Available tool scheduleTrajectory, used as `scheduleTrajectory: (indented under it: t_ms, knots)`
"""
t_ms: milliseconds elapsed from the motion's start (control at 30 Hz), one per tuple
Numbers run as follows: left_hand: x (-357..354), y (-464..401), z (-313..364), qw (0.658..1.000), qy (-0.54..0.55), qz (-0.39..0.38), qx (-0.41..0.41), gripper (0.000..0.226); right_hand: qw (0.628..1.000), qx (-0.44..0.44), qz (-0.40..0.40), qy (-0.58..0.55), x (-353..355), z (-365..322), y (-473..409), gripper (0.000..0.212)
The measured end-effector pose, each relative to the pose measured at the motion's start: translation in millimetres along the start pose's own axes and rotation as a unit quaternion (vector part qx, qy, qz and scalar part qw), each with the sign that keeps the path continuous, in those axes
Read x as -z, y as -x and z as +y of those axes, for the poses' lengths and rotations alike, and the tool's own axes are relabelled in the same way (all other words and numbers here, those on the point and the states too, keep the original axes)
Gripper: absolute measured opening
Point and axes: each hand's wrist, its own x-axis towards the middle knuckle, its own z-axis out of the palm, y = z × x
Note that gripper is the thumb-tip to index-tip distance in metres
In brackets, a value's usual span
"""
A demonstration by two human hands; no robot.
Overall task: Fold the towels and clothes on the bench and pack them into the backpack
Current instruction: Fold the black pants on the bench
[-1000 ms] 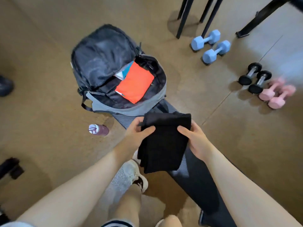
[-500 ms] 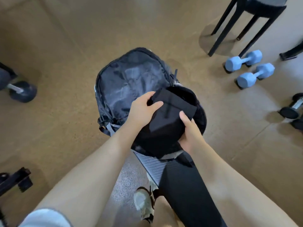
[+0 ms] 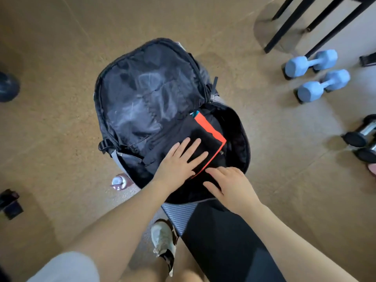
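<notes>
Backpack (image 3: 238, 127) sits open on the brown floor (image 3: 61, 139), front flap (image 3: 146, 92) thrown back, dark lining showing. Folded black garment (image 3: 203, 139) lies flat inside main compartment, on top of an orange folded item (image 3: 220, 139) whose edge sticks out along the garment's right and lower sides; a bit of teal (image 3: 196, 113) peeks at the top by the flap hinge. Left hand (image 3: 179, 161) flat on the black garment, fingers straight and spread, pressing down. Right hand (image 3: 234, 184) just beside it at the near rim of the bag, palm down, fingers extended over the dark fabric, not gripping anything; fingertips near the orange edge. Hands close together, not touching. Both forearms bare, reaching in from below.

Black bench pad (image 3: 223, 241) runs from bottom of frame up to the backpack, ribbed grey section (image 3: 179, 216) at its end. White sneaker (image 3: 162, 239) left of the bench. Small bottle (image 3: 118, 182) on floor by backpack's left lower corner. Two light blue dumbbells (image 3: 317, 74) upper right near black furniture legs (image 3: 301, 21), black dumbbells (image 3: 362, 137) at right edge. Dark objects at left edge, too cut off to tell what
</notes>
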Motion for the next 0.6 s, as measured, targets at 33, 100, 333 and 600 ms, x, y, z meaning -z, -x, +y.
scheduleTrajectory:
  t_ms: [33,100,333,600]
  knots:
    - [-1,-4,2,1.000,-0.002,-0.024,0.004,0.081,0.998,0.046,-0.016,0.043,-1,9,8,0.054]
    - [-7,-12,5,0.997,-0.008,-0.081,0.007,0.072,0.983,0.097,-0.077,0.137,-5,26,17,0.047]
    - [-2,-16,5,0.988,0.047,-0.141,0.027,0.067,0.976,0.132,-0.031,0.171,17,21,12,0.030]
    - [72,-2,-66,0.932,0.358,-0.035,0.036,0.042,0.971,0.180,-0.031,0.156,86,-39,-45,0.040]
